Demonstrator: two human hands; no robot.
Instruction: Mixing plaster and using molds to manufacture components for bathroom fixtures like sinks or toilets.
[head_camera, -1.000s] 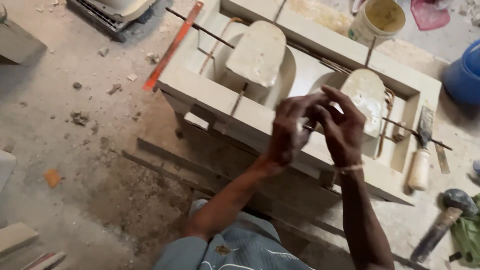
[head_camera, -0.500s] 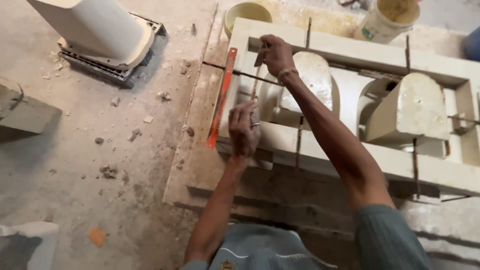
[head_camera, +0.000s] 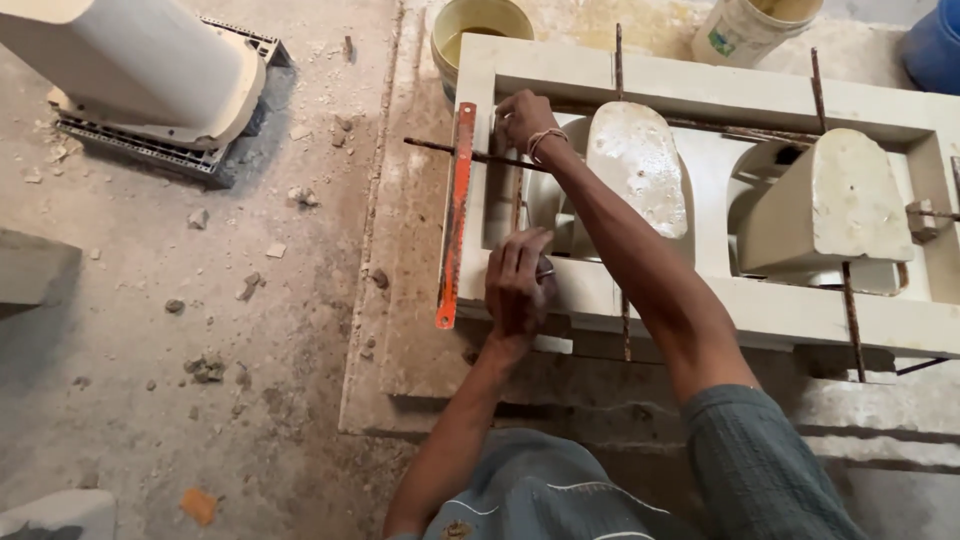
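A cream rectangular mould frame (head_camera: 700, 85) lies on a slab, with two rounded plaster pieces (head_camera: 640, 175) (head_camera: 830, 200) inside it. A thin rusty rod (head_camera: 517, 205) crosses the frame's left bay from the far rail to the near rail. My right hand (head_camera: 522, 120) is closed over the rod's far end at the far rail. My left hand (head_camera: 518, 285) curls over its near end, a small dark piece, on the near rail. An orange straight bar (head_camera: 455, 215) lies along the frame's left end, just left of both hands.
More rusty rods (head_camera: 848, 300) cross the frame. Two buckets (head_camera: 480, 25) (head_camera: 750, 30) and a blue drum (head_camera: 935, 45) stand behind it. At top left a white cast piece (head_camera: 140, 65) rests on a grid pallet. Rubble (head_camera: 205, 368) litters the dusty floor.
The view has swung from the frame's right end to its left end. My hands, together a second ago, are now apart on the far and near rails. Since half a second ago they have hardly moved.
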